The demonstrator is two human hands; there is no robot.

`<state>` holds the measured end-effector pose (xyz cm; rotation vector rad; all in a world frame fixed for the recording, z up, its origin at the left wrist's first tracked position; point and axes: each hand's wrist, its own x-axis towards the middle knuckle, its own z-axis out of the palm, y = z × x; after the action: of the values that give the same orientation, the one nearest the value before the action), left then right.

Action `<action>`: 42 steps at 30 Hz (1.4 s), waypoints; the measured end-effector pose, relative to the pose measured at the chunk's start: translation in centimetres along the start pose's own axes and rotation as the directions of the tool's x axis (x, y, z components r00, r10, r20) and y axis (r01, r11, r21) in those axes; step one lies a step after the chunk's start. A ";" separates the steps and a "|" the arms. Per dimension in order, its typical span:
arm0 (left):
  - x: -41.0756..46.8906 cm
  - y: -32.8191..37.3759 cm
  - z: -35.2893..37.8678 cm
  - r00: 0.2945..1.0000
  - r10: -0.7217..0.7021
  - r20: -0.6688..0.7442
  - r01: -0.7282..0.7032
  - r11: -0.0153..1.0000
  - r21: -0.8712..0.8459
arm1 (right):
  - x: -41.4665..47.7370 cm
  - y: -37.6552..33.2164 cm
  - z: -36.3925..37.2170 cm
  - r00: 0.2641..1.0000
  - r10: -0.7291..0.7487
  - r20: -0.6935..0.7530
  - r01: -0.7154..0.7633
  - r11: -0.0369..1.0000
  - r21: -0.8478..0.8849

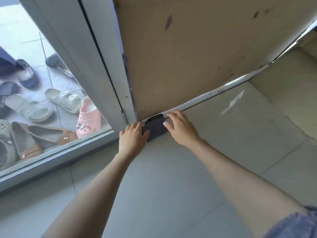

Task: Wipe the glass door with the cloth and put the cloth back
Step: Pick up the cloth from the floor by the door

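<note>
A dark folded cloth point(155, 127) lies on the tiled floor in the corner where the beige wall meets the door frame. My left hand point(133, 137) rests on the cloth's left edge, thumb over its lower corner. My right hand point(180, 126) touches its right edge with spread fingers. Both hands press on the cloth rather than lift it. The glass door point(39, 79) stands at the left in a grey metal frame point(96, 66).
Several shoes and sandals lie outside behind the glass, among them a pink clog point(88, 117) and pale sandals point(64, 100). A beige wall point(197, 48) with dark marks rises ahead, with a white skirting strip point(223, 90). Grey floor tiles point(171, 177) spread below my arms.
</note>
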<state>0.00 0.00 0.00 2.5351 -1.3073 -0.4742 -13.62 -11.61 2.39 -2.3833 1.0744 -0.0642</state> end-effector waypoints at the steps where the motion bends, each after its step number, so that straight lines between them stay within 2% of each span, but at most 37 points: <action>1: 0.5 -0.5 1.6 1.000 -0.019 0.019 0.020 0.999 -0.026 | 0.5 0.8 1.8 1.000 0.009 0.008 -0.009 1.000 0.004; 3: 2.2 -2.0 5.6 0.998 -0.066 0.026 0.068 0.994 -0.089 | 2.1 2.9 5.7 0.999 0.022 0.032 -0.022 1.000 0.005; 9: 7.1 -4.9 14.6 0.969 -0.237 0.070 0.247 0.933 -0.263 | 7.0 7.8 16.3 0.969 0.018 0.245 -0.032 0.998 0.056; 13: 9.1 -5.2 17.7 0.918 -0.397 0.014 0.366 0.831 -0.419 | 9.3 9.1 19.2 0.970 0.050 0.239 -0.053 0.999 0.009; 15: 9.6 -4.7 18.5 0.867 -0.498 -0.004 0.403 0.707 -0.581 | 10.2 9.4 19.3 0.967 0.045 0.252 -0.049 0.999 0.009; 17: 9.7 -4.1 19.1 0.794 -0.605 0.059 0.442 0.509 -0.739 | 10.7 9.8 19.3 0.956 0.037 0.293 -0.042 0.999 0.013; 19: 9.8 -3.7 19.5 0.724 -0.672 0.153 0.474 0.324 -0.819 | 10.8 10.2 19.4 0.948 0.043 0.316 -0.057 0.998 0.036; 20: 9.9 -3.8 19.6 0.712 -0.672 0.204 0.482 0.256 -0.838 | 10.7 10.2 19.4 0.947 0.047 0.318 -0.068 0.996 0.054; 22: 10.0 -4.0 19.6 0.728 -0.624 0.285 0.491 0.185 -0.851 | 10.5 10.2 19.2 0.948 0.050 0.315 -0.080 0.993 0.082; 25: 9.7 -4.3 19.0 0.774 -0.543 0.327 0.502 0.211 -0.839 | 9.8 9.7 18.4 0.956 0.035 0.290 -0.081 0.985 0.149; 28: 9.0 -4.1 18.1 0.786 -0.503 0.358 0.517 0.219 -0.827 | 7.9 9.4 18.4 0.973 0.085 0.213 -0.139 0.958 0.252; 34: 8.0 -1.8 13.9 0.840 -0.320 0.437 0.493 0.115 -0.862 | 5.6 7.6 16.2 0.979 0.189 0.079 -0.203 0.832 0.516; 37: 7.4 -0.1 10.5 0.864 -0.263 0.429 0.458 0.057 -0.887 | 4.8 5.8 12.4 0.983 0.180 -0.046 -0.133 0.857 0.498; 40: 6.2 1.9 5.7 0.869 -0.257 0.423 0.448 0.046 -0.893 | 3.1 3.3 7.2 0.977 0.213 -0.002 -0.169 0.784 0.598; 42: 5.0 3.5 2.1 0.881 -0.249 0.403 0.433 0.078 -0.898 | 1.4 1.3 3.6 0.974 0.225 0.034 -0.193 0.738 0.646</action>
<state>-0.70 -6.25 -1.55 1.5196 -0.0707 -1.1635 -12.68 -11.74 -1.63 -1.6307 1.1086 -0.3560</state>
